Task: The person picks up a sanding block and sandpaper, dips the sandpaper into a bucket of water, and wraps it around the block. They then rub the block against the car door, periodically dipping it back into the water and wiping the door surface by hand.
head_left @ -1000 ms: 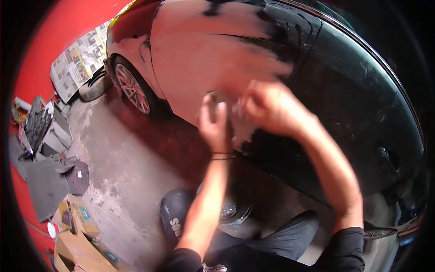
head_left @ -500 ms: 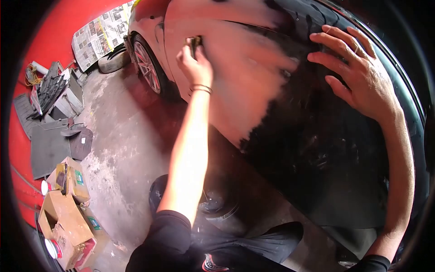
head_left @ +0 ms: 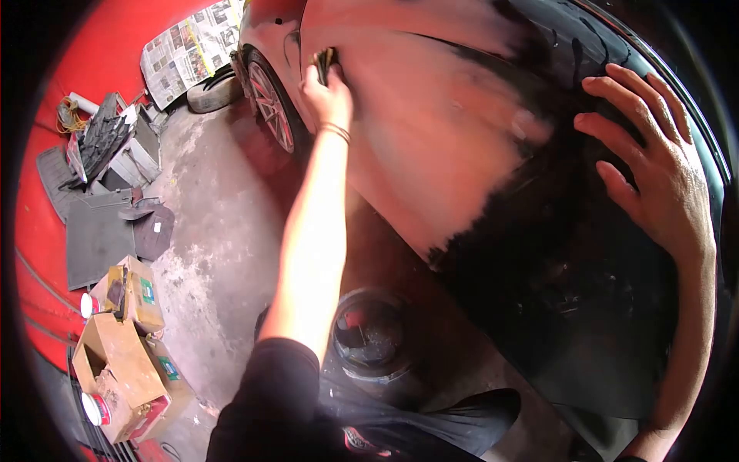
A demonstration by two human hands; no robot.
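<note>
My left hand (head_left: pixel 327 96) is closed around a small dark sanding pad (head_left: pixel 326 61) with a yellowish edge. It presses this against the car door (head_left: pixel 400 123), near the door's seam by the front wheel. The panel there is dull, greyish pink and scuffed, with a ragged border where glossy black paint (head_left: pixel 539 292) begins. Against the black upper part of the car side rests my right hand (head_left: pixel 658 169), fingers spread and holding nothing.
A round bucket (head_left: pixel 373 339) stands on the floor by my knees. Cardboard boxes (head_left: pixel 119 358) and white-lidded tubs (head_left: pixel 95 409) lie at the left. Behind them are dark panels (head_left: pixel 100 231), a loose tire (head_left: pixel 214 94) and newspaper (head_left: pixel 192 54). The car's wheel (head_left: pixel 269 104) is beyond my left hand.
My left hand has moved the sanding pad slightly up and toward the wheel along the door. The view has shifted, showing more of the bucket. My right hand stays spread on the car.
</note>
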